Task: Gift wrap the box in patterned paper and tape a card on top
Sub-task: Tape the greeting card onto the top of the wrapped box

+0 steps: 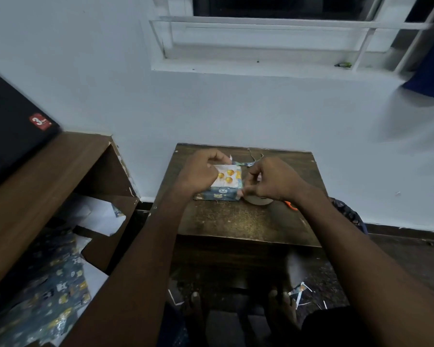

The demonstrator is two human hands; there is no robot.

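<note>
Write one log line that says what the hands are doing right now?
stage: card on wrapped box | left hand: holds card down | right hand: pinching at box's right edge | tape roll: on table

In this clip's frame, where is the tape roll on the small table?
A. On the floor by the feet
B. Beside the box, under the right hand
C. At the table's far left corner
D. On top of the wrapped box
B: the tape roll lies flat on the table just right of the wrapped box, partly hidden beneath the right hand.
</note>
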